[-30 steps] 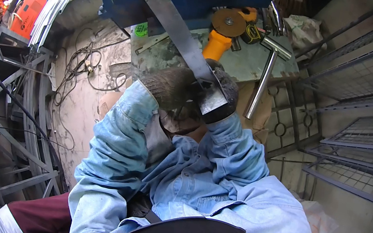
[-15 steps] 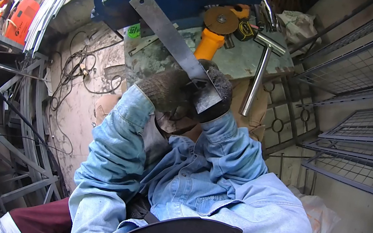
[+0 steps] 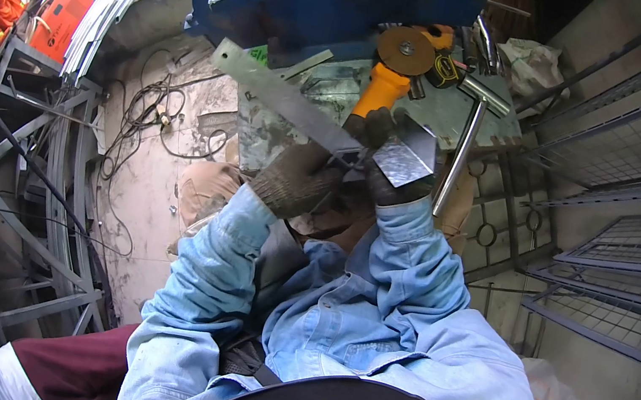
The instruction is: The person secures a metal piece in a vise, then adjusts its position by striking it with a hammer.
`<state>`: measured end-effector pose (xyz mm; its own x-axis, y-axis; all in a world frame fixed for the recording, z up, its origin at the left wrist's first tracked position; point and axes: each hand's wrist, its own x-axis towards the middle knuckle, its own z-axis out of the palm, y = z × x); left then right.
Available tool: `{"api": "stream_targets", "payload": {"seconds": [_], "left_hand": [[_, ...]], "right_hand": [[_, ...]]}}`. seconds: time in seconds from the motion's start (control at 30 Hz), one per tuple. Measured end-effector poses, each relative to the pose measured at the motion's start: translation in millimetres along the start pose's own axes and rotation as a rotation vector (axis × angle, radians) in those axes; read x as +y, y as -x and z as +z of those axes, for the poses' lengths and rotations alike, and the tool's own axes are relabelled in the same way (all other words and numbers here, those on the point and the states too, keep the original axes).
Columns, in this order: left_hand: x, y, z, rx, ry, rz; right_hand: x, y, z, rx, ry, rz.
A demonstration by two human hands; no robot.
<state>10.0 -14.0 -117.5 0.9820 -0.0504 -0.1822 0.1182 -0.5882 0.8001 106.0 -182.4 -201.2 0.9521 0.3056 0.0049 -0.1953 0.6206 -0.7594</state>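
Note:
In dark knitted gloves, both my hands are together in front of my body, over the edge of the greenish work surface (image 3: 275, 115). My left hand (image 3: 300, 181) is closed around the lower end of a long flat metal strip (image 3: 282, 101), which has a hole near its far end and points up to the left. My right hand (image 3: 381, 146) grips a small shiny metal plate (image 3: 407, 157) with an angled edge. Between the hands the strip and plate nearly meet; whether they are joined cannot be made out.
An orange angle grinder (image 3: 385, 87) with a brown disc lies beyond my hands, beside a tape measure (image 3: 444, 71) and a T-shaped metal tube (image 3: 470, 132). Cables (image 3: 157, 107) lie on the floor at left. Wire-mesh racks (image 3: 630, 246) stand at right. A person in orange (image 3: 7, 8) is far left.
My view has shifted, so the bench and tools appear further right. The shiny plate has turned to face upward and sits further right, with my right hand turned. The strip's angle is slightly flatter.

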Motion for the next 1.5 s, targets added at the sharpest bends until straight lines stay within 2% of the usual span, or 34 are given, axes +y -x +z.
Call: {"api": "stream_targets", "payload": {"seconds": [0.03,0.07,0.13,0.2,0.23,0.3,0.4,0.47,0.5,0.57,0.6,0.67,0.7,0.77,0.8,0.87,1.0,1.1,1.2,1.27,1.33,1.37,1.4,1.43,1.47,1.5], "left_hand": [[-17.5,6.7,8.0,0.181,0.191,0.119],[-41.6,2.7,7.3,0.172,0.185,0.123],[-78.8,-2.9,0.6,0.184,0.263,-0.182],[-82.9,-16.5,-9.1,0.25,0.253,-0.299],[-94.8,-24.9,-7.9,0.243,0.16,-0.337],[-92.3,-37.6,-5.8,0.237,0.068,-0.367],[-92.2,-49.4,-4.4,0.226,-0.037,-0.375],[-93.9,-54.2,-5.9,0.162,-0.55,-0.182],[-74.7,-54.4,-13.2,0.152,-0.557,-0.171],[-17.9,-54.4,-31.9,0.258,-0.483,-0.406],[-19.9,-61.1,-31.4,0.236,-0.487,-0.392],[-31.3,-78.5,-32.7,0.599,-0.574,0.142],[-33.1,-91.3,-31.2,0.592,-0.568,0.147],[-36.3,-115.2,-33.4,0.643,-0.87,0.311],[-41.2,-122.9,-30.7,0.642,-0.874,0.317],[-43.6,-135.3,-23.6,0.263,-0.723,-0.151],[-46.4,-132.8,-24.6,0.164,-0.796,-0.179],[-44.7,-103.7,-24.5,0.428,-0.573,0.137],[6.9,-64.6,-37.0,0.601,-0.312,0.488],[43.2,-41.3,-41.4,0.659,-0.225,0.604],[53.8,-25.2,-27.3,0.697,-0.207,0.61],[55.5,-19.8,-16.7,0.62,-0.18,0.598],[55.8,-15.6,-6.4,0.541,-0.151,0.589],[52.4,-14.2,4.2,0.479,-0.343,0.619],[53.7,-13.2,12.2,0.412,-0.534,0.65],[56.2,-6.9,17.9,0.356,-0.465,0.634]], "right_hand": [[-14.4,-2.2,2.3,-0.037,-0.467,0.143],[-23.5,-4.3,1.0,-0.075,-0.932,0.284],[-8.8,-11.8,-15.3,-0.091,-0.948,0.269],[4.4,-18.1,-19.1,-0.166,-0.226,0.076],[6.7,-15.6,-18.1,-0.171,-0.227,0.075],[0.8,-1.3,-2.2,-0.103,-0.998,0.369],[-6.1,2.0,7.9,-0.169,-1.106,0.366],[-14.3,0.2,6.5,-0.15,-1.081,0.368],[-18.8,0.6,5.3,-0.127,-1.054,0.373],[-24.8,0.3,10.8,-0.11,-1.091,0.374],[-25.0,1.4,12.6,-0.093,-1.12,0.394],[-19.2,2.4,15.3,-0.067,-1.057,0.378],[-20.4,4.8,20.2,-0.073,-1.046,0.375],[-20.9,7.4,25.1,-0.085,-1.039,0.371],[-18.9,8.1,24.6,-0.082,-1.056,0.4],[-15.3,9.9,23.4,-0.079,-1.079,0.414],[-14.5,12.1,16.4,-0.149,-1.056,0.325],[-17.9,11.9,15.5,-0.071,-1.076,0.363],[2.4,10.1,8.6,-0.1,-1.018,0.324],[5.4,8.9,16.8,-0.117,-1.033,0.275],[-6.4,5.0,29.9,0.016,-1.1,0.508],[-10.2,7.3,33.7,0.008,-1.096,0.517],[-15.6,13.3,34.8,-0.158,-0.287,0.029],[-23.5,18.3,35.5,-0.291,0.532,-0.453],[-43.1,21.2,42.9,-0.356,0.495,-0.229],[-33.7,19.4,31.6,-0.344,0.482,-0.218]]}}
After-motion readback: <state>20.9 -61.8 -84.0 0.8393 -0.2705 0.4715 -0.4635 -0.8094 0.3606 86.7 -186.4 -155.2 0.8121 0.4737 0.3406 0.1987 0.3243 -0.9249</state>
